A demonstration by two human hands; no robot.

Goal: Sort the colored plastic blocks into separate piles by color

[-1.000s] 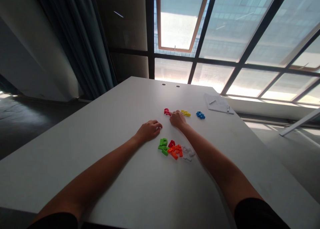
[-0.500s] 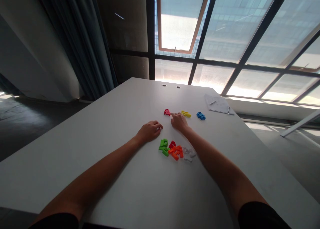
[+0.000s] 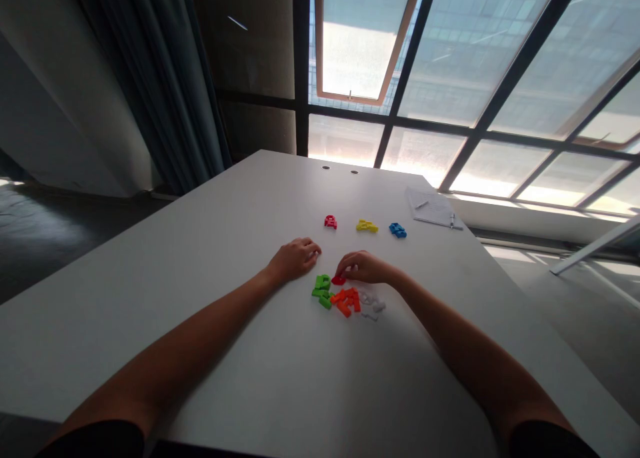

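Observation:
My right hand [image 3: 365,267] is over the near pile, its fingertips closed on a small red plastic piece [image 3: 339,280]. My left hand [image 3: 295,258] lies on the table to the left, fingers loosely bent and apart, with nothing visible in it. Beside the red piece are green plastic pieces [image 3: 323,283], some shaped like letters. Orange pieces [image 3: 346,299] sit just in front of it, and white pieces [image 3: 373,301] lie to their right. Farther off, a small red group [image 3: 331,222], a yellow group [image 3: 367,226] and a blue group [image 3: 398,230] form a row.
All this lies on a large white table [image 3: 225,391]. Sheets of paper [image 3: 434,208] with pens on them are near its far right edge. Two round inserts [image 3: 326,168] are set in the far end. Windows and a dark curtain [image 3: 150,78] stand beyond.
My right hand has come back from beside the far red group to the near pile, and its fingers have closed on the red piece there. My left hand stays in place.

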